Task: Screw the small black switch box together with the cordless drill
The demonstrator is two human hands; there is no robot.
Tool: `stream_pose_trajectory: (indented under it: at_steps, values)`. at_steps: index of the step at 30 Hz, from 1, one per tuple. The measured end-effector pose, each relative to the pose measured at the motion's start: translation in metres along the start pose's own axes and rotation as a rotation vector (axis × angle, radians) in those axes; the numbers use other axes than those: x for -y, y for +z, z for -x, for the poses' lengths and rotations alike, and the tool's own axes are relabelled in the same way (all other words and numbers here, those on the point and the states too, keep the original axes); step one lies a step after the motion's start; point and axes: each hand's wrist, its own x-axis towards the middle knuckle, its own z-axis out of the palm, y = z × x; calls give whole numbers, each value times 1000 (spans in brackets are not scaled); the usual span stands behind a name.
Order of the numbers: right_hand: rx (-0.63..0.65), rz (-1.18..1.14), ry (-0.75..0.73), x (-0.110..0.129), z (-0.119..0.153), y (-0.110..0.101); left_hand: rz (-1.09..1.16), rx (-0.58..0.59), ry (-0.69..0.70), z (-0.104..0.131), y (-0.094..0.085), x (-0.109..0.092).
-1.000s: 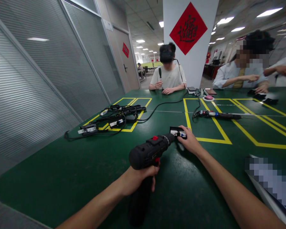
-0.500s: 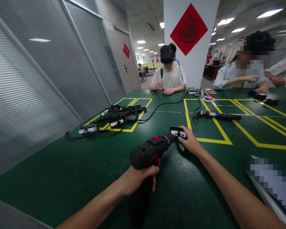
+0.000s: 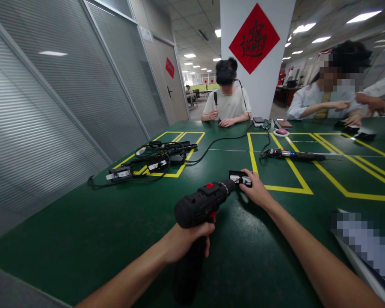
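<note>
My left hand (image 3: 197, 237) is closed round the grip of a black cordless drill (image 3: 202, 203) with red buttons. The drill's chuck points forward and right, and its bit reaches a small black-and-white box-like part (image 3: 235, 176) on the green table. Whether the bit sits in a screw there is too small to tell. My right hand (image 3: 255, 188) grips that part from its right side, thumb in front and fingers over the top. Part of its right end is hidden by my fingers.
Cables and black devices (image 3: 160, 160) lie in a heap at the left. A black stick-like tool (image 3: 295, 155) lies at the right, near a pink round object (image 3: 281, 131). Co-workers sit across the table; one (image 3: 227, 102) holds a screwdriver. A blurred-out panel (image 3: 365, 248) is at the near right.
My hands, the drill and the part keep the same place. The screwdriver in the co-worker's hand across the table has tilted slightly to the left.
</note>
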Motion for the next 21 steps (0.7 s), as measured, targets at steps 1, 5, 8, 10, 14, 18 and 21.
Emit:
stream_pose_trajectory:
  at_steps: [1, 5, 8, 10, 14, 18, 21]
  values:
    - [0, -4, 1, -1, 0, 0, 6, 2, -4, 0, 0, 0]
    - [1, -8, 3, -1, 0, -1, 33, 11, 1, -1, -2, 3]
    - [8, -1, 0, 0, 0, -1, 50, 24, -3, -1, -2, 4]
    - [11, 1, -6, 0, 0, -2, 52, 16, -6, -2, -2, 5]
    - [0, -3, -17, -1, 0, -1, 43, 17, -1, -1, -1, 4]
    - [-16, -1, -40, -2, 0, 0, 28, 23, 3, -1, -1, 3]
    - [-8, 2, -32, -1, 0, 0, 28, 26, -3, -1, -2, 4]
